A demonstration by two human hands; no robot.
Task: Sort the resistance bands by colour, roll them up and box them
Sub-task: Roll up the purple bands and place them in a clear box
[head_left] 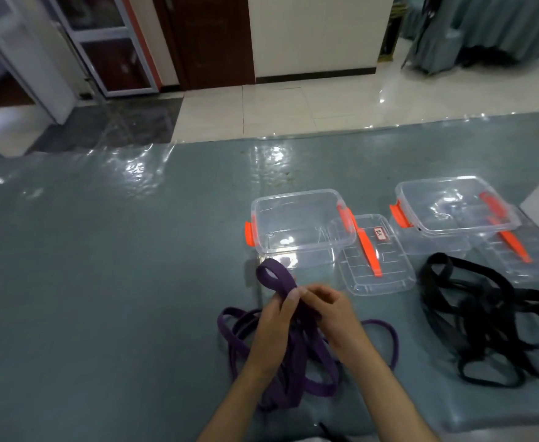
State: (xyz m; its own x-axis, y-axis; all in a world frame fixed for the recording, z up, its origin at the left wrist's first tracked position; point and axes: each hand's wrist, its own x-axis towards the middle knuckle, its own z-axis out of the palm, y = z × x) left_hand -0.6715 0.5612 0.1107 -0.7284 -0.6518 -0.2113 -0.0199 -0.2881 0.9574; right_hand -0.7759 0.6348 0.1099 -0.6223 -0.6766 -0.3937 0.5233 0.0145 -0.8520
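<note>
Two bare forearms seen, no sleeves, watch or rings worn. Left hand (273, 327) and right hand (333, 315) ungloved, nails cut short.

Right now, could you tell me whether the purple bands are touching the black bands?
Apart. The head view shows the purple bands in a pile under the hands and the black bands in a separate pile to the right, with bare table cover between them.

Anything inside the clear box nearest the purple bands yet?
No bands show inside the clear box; only glare and the table show through its walls. Its lid lies beside it, tucked partly under its right edge.
</note>
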